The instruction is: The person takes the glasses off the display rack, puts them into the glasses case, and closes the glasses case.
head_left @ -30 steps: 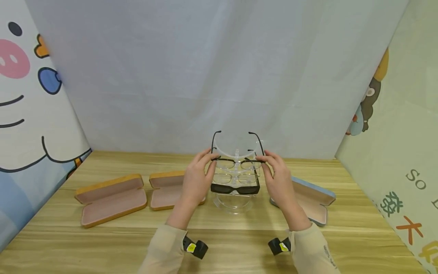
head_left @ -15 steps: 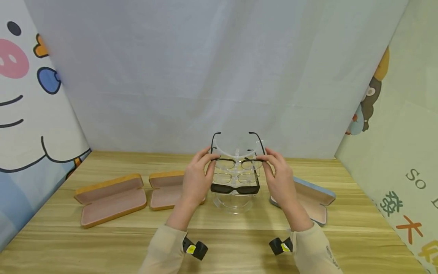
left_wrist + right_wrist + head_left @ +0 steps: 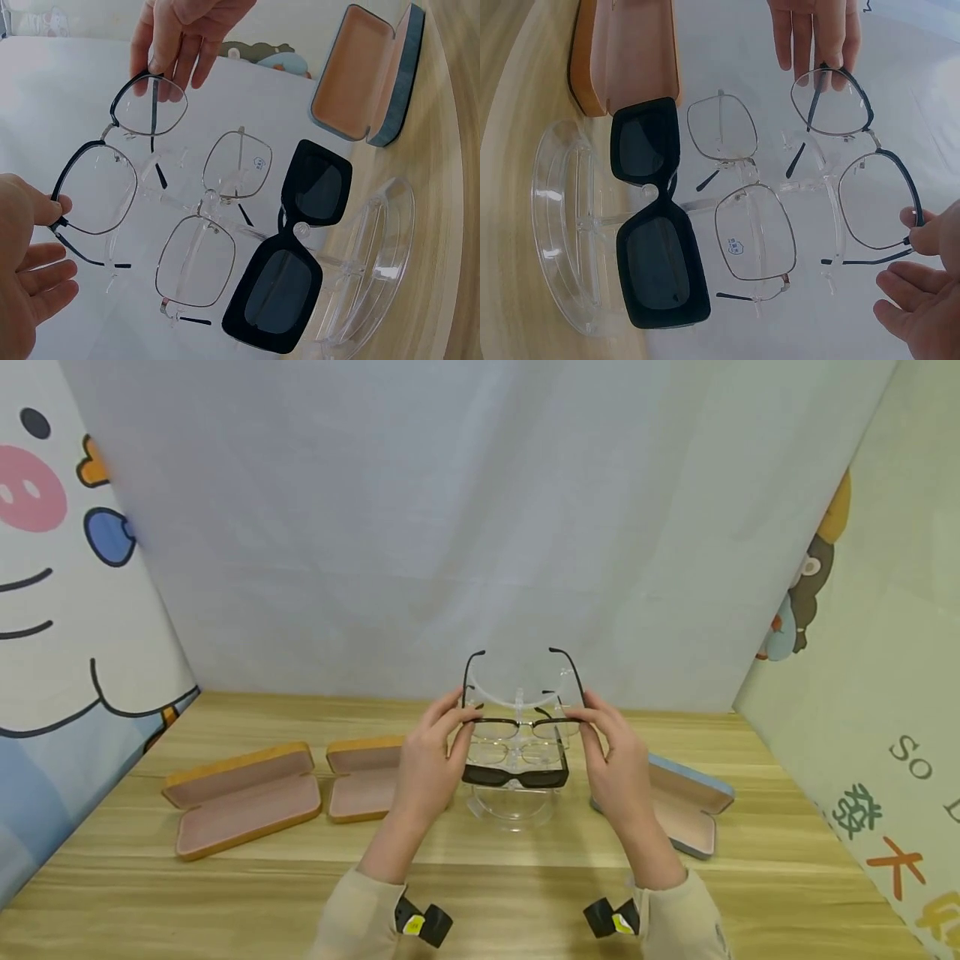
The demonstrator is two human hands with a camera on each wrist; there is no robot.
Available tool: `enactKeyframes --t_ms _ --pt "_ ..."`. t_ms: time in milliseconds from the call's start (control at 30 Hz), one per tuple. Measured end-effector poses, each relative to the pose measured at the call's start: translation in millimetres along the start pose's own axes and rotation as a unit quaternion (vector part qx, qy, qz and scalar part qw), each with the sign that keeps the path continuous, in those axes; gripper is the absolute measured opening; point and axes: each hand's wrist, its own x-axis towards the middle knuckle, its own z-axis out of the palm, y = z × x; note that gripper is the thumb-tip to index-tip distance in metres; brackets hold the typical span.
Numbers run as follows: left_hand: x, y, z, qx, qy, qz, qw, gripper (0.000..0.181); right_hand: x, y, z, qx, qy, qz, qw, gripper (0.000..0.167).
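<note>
Glasses (image 3: 526, 724) with black upper rims, thin metal lower edges and a metal bridge were held by both outer corners, level with the upper part of a clear stand (image 3: 388, 273). Their lenses were clear, and their dark arms were unfolded, pointing away from the person with the tips bent. Whether the frame rested on the stand could not be told.

The left hand (image 3: 431, 760) pinched the left corner, near the hinge, between thumb and forefinger; its other fingers were loosely bent and spread a little apart. The right hand (image 3: 618, 760) pinched the right corner in the same way, so that the two grips sat at about the same height with the lenses between them.

Below, on the same stand, were wire glasses (image 3: 206, 220) with thin metal rims and a small blue mark on one lens, then, lowest, black sunglasses (image 3: 532, 778) with thick frames and dark lenses. The stand's round base stood on the wood-grain bench (image 3: 510, 902). Two orange cases (image 3: 247, 802) lay open to the left, and a blue case (image 3: 690, 806) lay open to the right, partly hidden by the right hand and forearm
</note>
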Motion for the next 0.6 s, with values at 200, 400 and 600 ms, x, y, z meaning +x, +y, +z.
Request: enactKeyframes --t_ms 200,400,600 --pt "-2.7 2.2 -3.2 0.005 0.006 0.007 0.9999 0.016 -5.9 -2.1 -0.2 -0.005 0.019 -0.012 0.9997 0.018" --pt "-4.0 3.1 -5.9 -0.014 0.015 0.008 0.9998 0.016 -9.2 -5.7 -0.1 0.000 0.032 -0.021 0.9993 0.017" --pt "-5.8 3.6 -7.7 -0.020 0.023 0.026 0.9992 0.016 -14.7 -7.5 0.1 0.017 0.044 -0.012 0.9988 0.017"
